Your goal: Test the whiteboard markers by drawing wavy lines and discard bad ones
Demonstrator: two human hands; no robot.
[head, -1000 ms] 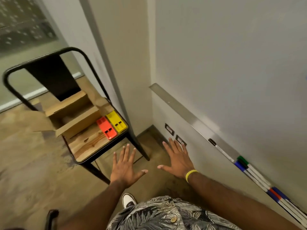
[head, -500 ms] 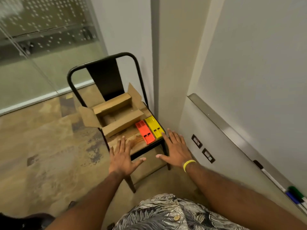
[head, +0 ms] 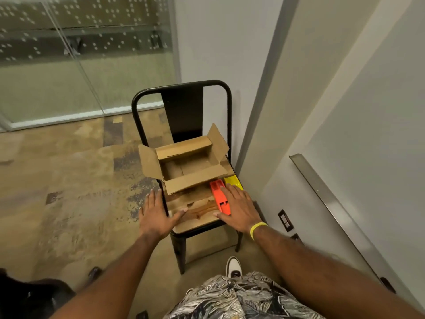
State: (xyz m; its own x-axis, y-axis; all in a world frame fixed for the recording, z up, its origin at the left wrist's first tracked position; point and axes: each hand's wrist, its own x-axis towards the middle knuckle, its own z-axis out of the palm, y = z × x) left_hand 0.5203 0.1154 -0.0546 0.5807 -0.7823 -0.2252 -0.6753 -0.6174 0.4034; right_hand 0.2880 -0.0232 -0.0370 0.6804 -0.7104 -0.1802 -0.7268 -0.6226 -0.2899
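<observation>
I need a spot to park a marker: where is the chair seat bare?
Free: the front strip of the wooden seat, bordered by the cardboard box behind, the left hand and the orange block. Crowded: the box fills the back; the orange block and yellow block line the right side, partly covered by the right hand.

Left hand [head: 154, 217] and right hand [head: 239, 208] flat, fingers straight, over chair [head: 181, 107], open cardboard box [head: 184, 164], orange box [head: 220, 199]

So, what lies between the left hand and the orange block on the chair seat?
In the head view, only bare wooden seat with a brownish streak lies between the left hand and the orange block.
</observation>
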